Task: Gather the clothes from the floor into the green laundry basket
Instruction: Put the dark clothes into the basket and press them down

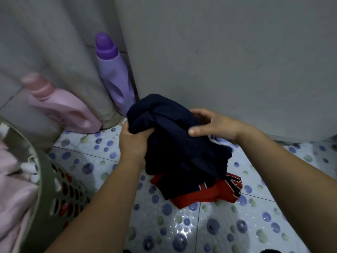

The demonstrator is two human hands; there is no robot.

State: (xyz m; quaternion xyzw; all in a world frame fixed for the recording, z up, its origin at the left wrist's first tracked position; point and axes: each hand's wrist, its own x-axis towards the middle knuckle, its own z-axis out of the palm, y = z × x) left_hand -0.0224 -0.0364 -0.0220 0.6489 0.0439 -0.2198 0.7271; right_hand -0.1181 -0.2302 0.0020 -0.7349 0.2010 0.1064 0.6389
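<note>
A bundle of dark navy clothing (175, 136) is lifted above the tiled floor in the middle of the view. My left hand (134, 141) grips its left side with curled fingers. My right hand (211, 126) holds its upper right side, thumb on the front and fingers behind the cloth. Under the bundle a red garment (206, 194) with navy and white trim lies on the floor; whether it hangs from the bundle I cannot tell. The green laundry basket (54, 181) with a perforated wall stands at the lower left, holding pink and white clothes (12, 189).
A purple bottle (113, 73) stands upright and a pink bottle (60, 106) leans by a grey column at the left. A large grey appliance wall (237, 61) rises right behind the clothes. The floor (200, 230) is white tile with blue and green dots.
</note>
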